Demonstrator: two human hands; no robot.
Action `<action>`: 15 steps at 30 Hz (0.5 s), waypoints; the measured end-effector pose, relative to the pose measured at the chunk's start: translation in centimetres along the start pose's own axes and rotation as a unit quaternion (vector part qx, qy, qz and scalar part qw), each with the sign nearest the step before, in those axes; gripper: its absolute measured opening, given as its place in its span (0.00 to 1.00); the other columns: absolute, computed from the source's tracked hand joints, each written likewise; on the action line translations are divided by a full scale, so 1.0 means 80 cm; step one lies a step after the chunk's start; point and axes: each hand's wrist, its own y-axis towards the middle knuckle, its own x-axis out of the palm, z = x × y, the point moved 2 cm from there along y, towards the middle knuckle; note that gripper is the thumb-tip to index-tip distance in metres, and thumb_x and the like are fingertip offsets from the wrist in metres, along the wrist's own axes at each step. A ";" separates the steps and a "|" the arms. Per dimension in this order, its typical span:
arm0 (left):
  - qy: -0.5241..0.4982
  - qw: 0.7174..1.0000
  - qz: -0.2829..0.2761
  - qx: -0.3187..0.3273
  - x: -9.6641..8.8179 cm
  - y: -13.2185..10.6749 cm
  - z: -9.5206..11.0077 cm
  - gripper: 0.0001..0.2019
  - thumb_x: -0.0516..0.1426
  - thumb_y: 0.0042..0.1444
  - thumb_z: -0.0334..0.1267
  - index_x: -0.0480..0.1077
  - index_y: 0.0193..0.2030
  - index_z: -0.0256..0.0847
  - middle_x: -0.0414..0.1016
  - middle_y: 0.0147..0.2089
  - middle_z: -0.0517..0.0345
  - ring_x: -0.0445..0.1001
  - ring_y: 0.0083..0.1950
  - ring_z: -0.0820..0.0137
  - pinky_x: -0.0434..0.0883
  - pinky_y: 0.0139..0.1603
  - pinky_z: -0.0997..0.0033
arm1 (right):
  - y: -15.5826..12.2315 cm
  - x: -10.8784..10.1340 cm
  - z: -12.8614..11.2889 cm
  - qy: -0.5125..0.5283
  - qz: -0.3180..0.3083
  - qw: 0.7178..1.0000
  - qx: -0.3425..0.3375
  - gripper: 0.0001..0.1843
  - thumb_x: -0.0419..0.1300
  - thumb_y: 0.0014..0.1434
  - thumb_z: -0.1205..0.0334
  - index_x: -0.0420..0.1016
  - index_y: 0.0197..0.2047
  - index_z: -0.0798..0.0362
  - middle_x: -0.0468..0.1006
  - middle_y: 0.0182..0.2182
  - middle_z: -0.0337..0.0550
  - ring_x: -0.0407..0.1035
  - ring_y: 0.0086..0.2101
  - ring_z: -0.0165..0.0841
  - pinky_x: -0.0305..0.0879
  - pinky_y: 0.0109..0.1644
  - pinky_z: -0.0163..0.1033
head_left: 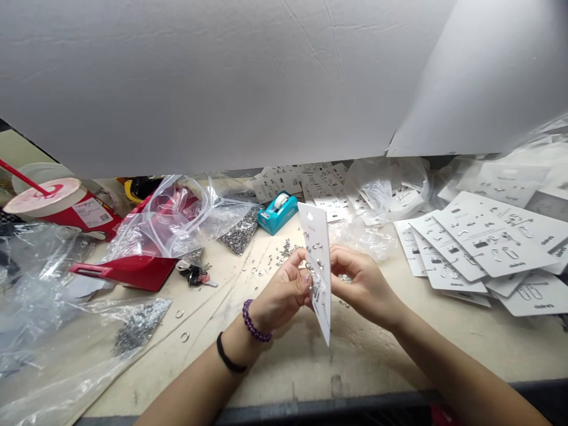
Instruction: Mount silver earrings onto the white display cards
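The left hand [283, 290] and the right hand [361, 286] are both raised above the bench [284, 364], and they are close together. Their fingers are curled and they hold a white card [319, 254] between them. The card stands nearly upright, a little tilted, and we see it almost from the edge. Small silver earrings [316, 278] are fixed on it. A purple bead bracelet [253, 321] and a black band [231, 353] are on the left wrist.

Loose silver rings [284, 251] lie on the bench just beyond the hands. A plastic bag of small metal pieces [142, 326] is on the left side, and a red scoop [126, 272] and keys [194, 274] are near it. A teal tape dispenser [277, 214] stands farther ahead. On the right, many similar cards [492, 236] lie in an overlapping pile.
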 end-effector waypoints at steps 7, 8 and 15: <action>0.041 0.999 0.018 -0.031 0.000 0.000 -0.003 0.16 0.62 0.46 0.36 0.58 0.38 0.40 0.67 0.22 0.63 0.67 0.20 0.77 0.70 0.21 0.77 | -0.002 0.011 0.010 0.192 -0.074 0.973 0.100 0.06 0.56 0.55 0.60 0.67 0.30 0.53 0.73 0.24 0.38 0.70 0.28 0.30 0.69 0.31 0.38; 0.045 0.998 0.022 -0.029 0.000 0.000 -0.004 0.16 0.61 0.46 0.36 0.59 0.39 0.40 0.67 0.22 0.63 0.67 0.20 0.76 0.70 0.21 0.77 | -0.002 0.011 0.010 0.204 -0.077 0.970 0.108 0.06 0.57 0.55 0.59 0.67 0.31 0.53 0.73 0.25 0.38 0.70 0.28 0.30 0.69 0.31 0.38; -0.091 0.995 0.035 -0.014 0.007 0.002 -0.002 0.11 0.61 0.46 0.32 0.62 0.34 0.37 0.61 0.22 0.65 0.63 0.21 0.78 0.70 0.22 0.79 | 0.003 -0.003 0.008 0.131 -0.011 0.989 0.060 0.10 0.57 0.55 0.56 0.69 0.28 0.54 0.71 0.23 0.37 0.66 0.26 0.27 0.66 0.30 0.35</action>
